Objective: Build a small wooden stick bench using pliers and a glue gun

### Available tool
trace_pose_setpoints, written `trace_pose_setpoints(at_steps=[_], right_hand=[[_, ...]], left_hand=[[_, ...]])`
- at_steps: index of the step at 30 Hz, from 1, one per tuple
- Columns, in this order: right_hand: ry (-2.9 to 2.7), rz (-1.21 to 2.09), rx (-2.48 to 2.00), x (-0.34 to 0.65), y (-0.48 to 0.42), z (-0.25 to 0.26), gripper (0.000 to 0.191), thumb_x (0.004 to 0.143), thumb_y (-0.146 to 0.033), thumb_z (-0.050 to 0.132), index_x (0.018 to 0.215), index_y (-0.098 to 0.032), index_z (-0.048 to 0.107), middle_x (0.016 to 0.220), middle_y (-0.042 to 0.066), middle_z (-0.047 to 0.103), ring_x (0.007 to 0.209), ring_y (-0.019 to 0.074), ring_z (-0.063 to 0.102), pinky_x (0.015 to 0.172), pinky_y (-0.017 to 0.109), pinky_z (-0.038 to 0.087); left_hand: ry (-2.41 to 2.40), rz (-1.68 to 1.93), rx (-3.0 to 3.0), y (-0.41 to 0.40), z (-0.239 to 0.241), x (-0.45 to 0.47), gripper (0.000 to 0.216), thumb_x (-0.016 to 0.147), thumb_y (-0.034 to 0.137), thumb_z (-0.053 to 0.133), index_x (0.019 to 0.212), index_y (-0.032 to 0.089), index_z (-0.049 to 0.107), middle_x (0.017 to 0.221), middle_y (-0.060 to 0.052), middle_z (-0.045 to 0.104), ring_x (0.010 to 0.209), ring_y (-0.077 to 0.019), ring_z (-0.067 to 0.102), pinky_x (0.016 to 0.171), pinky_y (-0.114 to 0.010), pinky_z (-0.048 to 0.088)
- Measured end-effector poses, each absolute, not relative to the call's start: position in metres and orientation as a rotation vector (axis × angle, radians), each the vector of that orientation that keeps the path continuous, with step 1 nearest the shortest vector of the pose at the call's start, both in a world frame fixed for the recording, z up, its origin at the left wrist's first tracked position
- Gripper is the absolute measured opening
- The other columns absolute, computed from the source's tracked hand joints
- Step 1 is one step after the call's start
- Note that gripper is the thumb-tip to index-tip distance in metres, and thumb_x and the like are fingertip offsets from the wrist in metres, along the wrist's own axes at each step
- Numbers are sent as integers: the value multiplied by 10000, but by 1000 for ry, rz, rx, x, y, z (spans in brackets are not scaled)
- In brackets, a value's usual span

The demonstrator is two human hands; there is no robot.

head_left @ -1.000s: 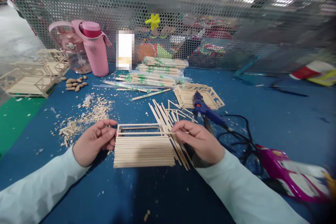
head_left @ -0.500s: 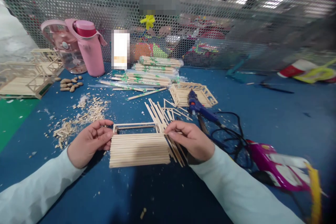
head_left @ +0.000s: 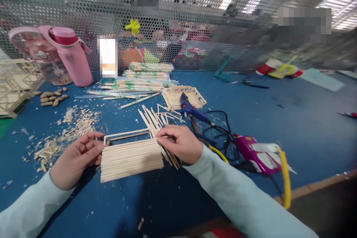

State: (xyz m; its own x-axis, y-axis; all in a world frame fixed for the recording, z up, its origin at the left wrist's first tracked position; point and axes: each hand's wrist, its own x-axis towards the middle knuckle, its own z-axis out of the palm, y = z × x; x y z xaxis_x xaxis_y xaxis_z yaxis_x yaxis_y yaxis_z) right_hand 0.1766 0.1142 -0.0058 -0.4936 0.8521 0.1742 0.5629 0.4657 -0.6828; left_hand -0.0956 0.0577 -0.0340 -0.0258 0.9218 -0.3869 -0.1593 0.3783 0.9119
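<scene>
A small wooden stick model (head_left: 131, 160) is held just above the blue table, its panel of sticks laid side by side facing me and an open rectangular stick frame along its far edge. My left hand (head_left: 76, 160) pinches the model's far left corner between thumb and fingers. At the far right corner, my right hand (head_left: 181, 143) has thumb and forefinger closed on the panel's edge. Loose wooden sticks (head_left: 150, 119) lie partly under and behind my right hand. Beyond them a blue glue gun (head_left: 192, 109) rests on a stick tray (head_left: 173, 98).
Wood scraps (head_left: 72, 130) and peanuts (head_left: 50, 97) lie left, near a pink bottle (head_left: 75, 61). Wrapped chopsticks (head_left: 147, 74) are stacked at the back before a perforated metal screen (head_left: 184, 11). Right are black cables (head_left: 223, 130) and a magenta-and-white tool (head_left: 259, 154).
The camera view has turned to the right, so things appear further left. The model now looks tilted, its right side higher, with both hands still on its corners.
</scene>
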Motion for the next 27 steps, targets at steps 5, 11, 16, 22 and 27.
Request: trace_pose_setpoints(at_steps=[5,11,16,22,27], right_hand=[[-2267,694,-1160,176,112,-4,122,766,-158,558,741,-153,676,688,20,667,564,88,532,553,192,388],[-2268,676,-1158,174,112,-5,119,760,-123,562,737,-149,676,704,26,676,595,101,562,576,199,402],[-2259,599,-1063,173,110,-9,119,775,-95,546,746,-134,654,706,37,663,637,116,573,612,209,415],[-2216,343,-885,175,104,-6,160,859,-177,467,802,-154,615,734,51,635,699,143,562,666,246,434],[-2223,244,-865,171,99,-9,198,886,-209,419,829,-166,604,738,63,628,711,158,557,676,268,445]], left_hand=[[1423,1032,872,54,-21,-93,562,531,463,767,961,193,526,702,23,614,547,-107,541,520,-230,458],[1793,1160,1737,60,19,-77,336,765,434,542,1005,205,591,827,-29,607,681,-159,519,627,-281,420],[1443,506,2561,78,29,-20,269,845,287,434,875,183,681,849,-89,654,806,-234,551,729,-356,396],[1490,314,2648,85,27,5,345,889,264,350,837,157,673,823,-113,656,801,-246,562,668,-344,377],[1490,303,2580,83,27,5,357,894,265,326,826,169,663,741,-88,666,657,-195,595,584,-290,377]])
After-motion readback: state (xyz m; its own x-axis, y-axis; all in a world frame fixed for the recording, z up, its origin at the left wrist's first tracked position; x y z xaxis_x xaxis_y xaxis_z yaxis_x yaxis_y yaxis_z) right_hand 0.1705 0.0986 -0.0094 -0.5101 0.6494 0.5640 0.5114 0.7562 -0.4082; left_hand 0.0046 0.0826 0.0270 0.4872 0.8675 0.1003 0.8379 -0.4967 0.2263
